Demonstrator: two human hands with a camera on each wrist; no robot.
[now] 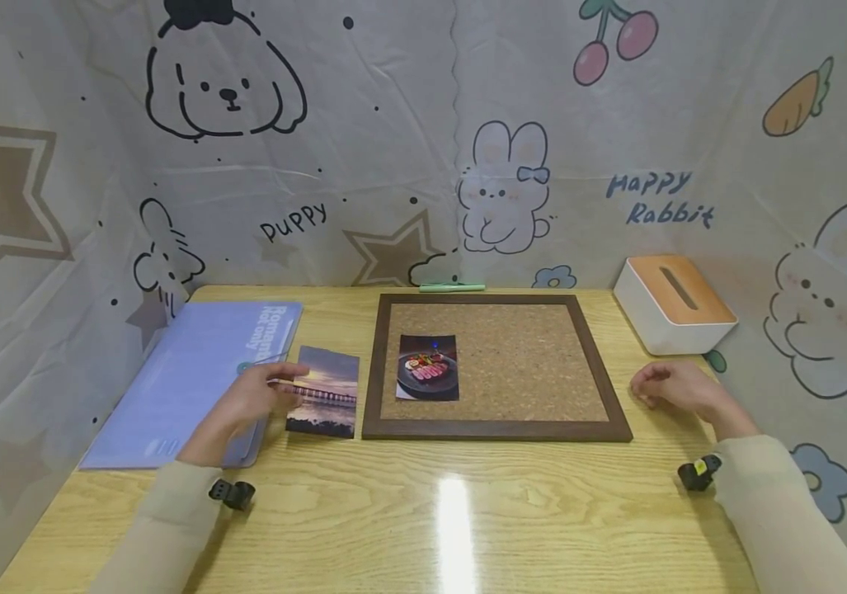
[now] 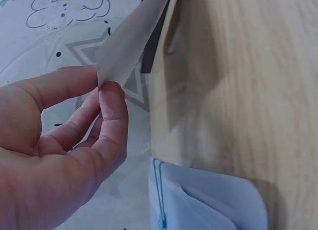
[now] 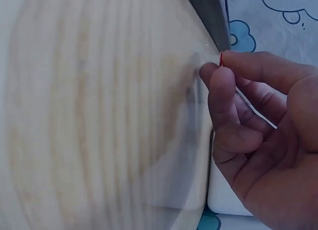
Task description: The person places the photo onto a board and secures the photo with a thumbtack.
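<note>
My left hand (image 1: 256, 400) pinches the edge of a photo print (image 1: 327, 396) of a bridge under a purple sky. In the left wrist view its pale back (image 2: 126, 46) shows between thumb and fingers. This print stands just left of a brown-framed corkboard (image 1: 534, 363). Another photo (image 1: 428, 379), of a plate of food, lies on the board's left half with a small blue dot near its top edge. Right of the board, my right hand (image 1: 671, 388) pinches a small thin piece, red at the fingertips (image 3: 221, 59); a thin white strip (image 3: 256, 112) runs toward the palm.
A blue-purple folder (image 1: 178, 388) lies on the left of the wooden table (image 1: 364, 520), partly under the left forearm. A white tissue box (image 1: 675, 305) with a wooden lid stands behind the right hand. Behind the board lies a green pen (image 1: 453, 288). Printed cloth (image 1: 393, 148) hangs around the table.
</note>
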